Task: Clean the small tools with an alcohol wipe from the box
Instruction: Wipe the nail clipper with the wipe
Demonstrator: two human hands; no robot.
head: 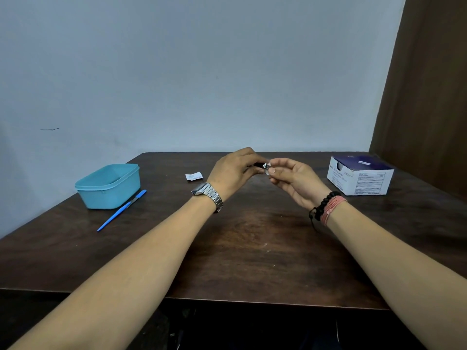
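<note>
My left hand (233, 170) grips a small black and metal tool (260, 165) above the middle of the table. My right hand (290, 178) pinches a small white alcohol wipe (267, 171) against the tool's metal end. Most of the tool is hidden inside my left fist. A blue-handled tool (121, 210) lies on the table at the left. The white and blue wipe box (360, 176) stands at the back right. A torn white wipe wrapper (194, 176) lies behind my left hand.
A turquoise plastic tub (108, 186) sits at the back left, beside the blue-handled tool. The dark wooden table (252, 236) ends at a pale wall behind. A brown panel (429, 97) rises at the right.
</note>
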